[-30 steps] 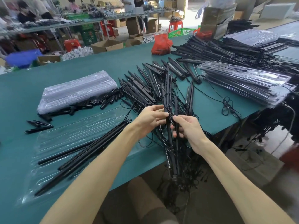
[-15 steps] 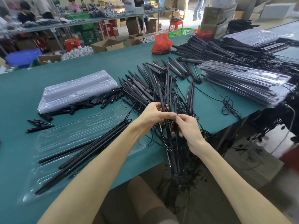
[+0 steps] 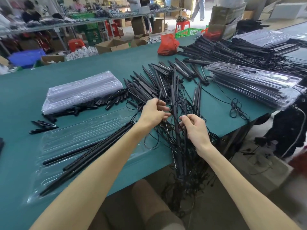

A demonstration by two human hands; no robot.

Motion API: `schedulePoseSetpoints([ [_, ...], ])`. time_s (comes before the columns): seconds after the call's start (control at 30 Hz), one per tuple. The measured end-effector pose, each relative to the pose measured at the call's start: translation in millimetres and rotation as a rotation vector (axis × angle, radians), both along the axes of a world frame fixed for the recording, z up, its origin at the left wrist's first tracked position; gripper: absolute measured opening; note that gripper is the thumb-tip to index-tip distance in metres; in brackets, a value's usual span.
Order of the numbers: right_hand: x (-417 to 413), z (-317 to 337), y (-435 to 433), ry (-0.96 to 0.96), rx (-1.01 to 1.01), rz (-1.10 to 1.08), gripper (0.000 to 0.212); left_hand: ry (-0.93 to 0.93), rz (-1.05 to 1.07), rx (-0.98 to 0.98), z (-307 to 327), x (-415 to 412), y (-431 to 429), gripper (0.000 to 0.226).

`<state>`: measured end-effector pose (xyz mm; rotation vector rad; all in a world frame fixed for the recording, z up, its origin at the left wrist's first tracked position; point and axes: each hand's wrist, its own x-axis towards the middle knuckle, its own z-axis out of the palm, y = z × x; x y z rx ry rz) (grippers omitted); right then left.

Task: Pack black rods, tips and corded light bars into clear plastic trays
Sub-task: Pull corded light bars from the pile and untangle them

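Left hand (image 3: 153,112) pinches a cord (image 3: 159,97), right hand (image 3: 196,128) pinches another beside the bars (image 3: 176,130) (leaning over the table (image 3: 108,68) edge).

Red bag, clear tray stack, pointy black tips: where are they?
red bag (image 3: 167,46): head view, its crumpled middle.
clear tray stack (image 3: 83,90): head view, the top tray's middle.
pointy black tips (image 3: 43,124): head view, middle of the upper tip.

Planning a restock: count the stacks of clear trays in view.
3: empty stack at left, packed stack at right, third stack far right behind the tangled light bars. A single tray lies nearest. Others may be hidden.
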<state>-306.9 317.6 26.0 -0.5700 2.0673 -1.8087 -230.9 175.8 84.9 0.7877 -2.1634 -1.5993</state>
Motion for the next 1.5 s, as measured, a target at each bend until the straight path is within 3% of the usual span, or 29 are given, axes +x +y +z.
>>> schedulePoseSetpoints([
  [0.1,-4,0,1,0.008,0.035,-0.003,0.02,0.133,0.088,0.102,19,12,-18,0.029],
  [0.23,-6,3,1,0.015,0.062,0.018,0.019,0.346,0.269,0.318,37,26,-38,0.045],
  [0.33,-5,7,3,0.068,0.148,0.043,0.023,0.371,0.293,0.162,34,28,-26,0.038],
  [0.5,6,26,16,0.386,0.585,0.155,0.057,0.368,0.182,0.077,38,26,-18,0.033],
  [0.57,19,31,22,0.653,0.673,0.084,0.05,0.383,0.145,0.067,42,27,-17,0.033],
  [0.63,31,35,26,0.839,0.632,0.067,0.035,0.41,0.127,0.096,43,27,-14,0.032],
  [0.8,36,31,23,0.774,0.625,0.247,0.026,0.471,0.106,0.207,41,23,-10,0.029],
  [0.9,26,31,23,0.708,0.501,0.167,0.025,0.317,0.093,0.046,34,25,-9,0.03],
  [1.1,11,43,26,0.561,0.305,0.059,0.016,-0.012,-0.001,-0.104,9,28,3,0.067],
  [1.27,12,67,18,0.561,0.154,0.045,0.018,-0.146,-0.357,-0.488,-2,30,23,0.028],
  [1.37,6,97,7,0.606,0.062,0.044,0.021,-0.148,-0.463,-0.477,-7,31,35,0.022],
  [1.5,0,122,-12,0.625,0.023,0.069,0.022,-0.079,-0.414,-0.404,-10,30,41,0.021],
])
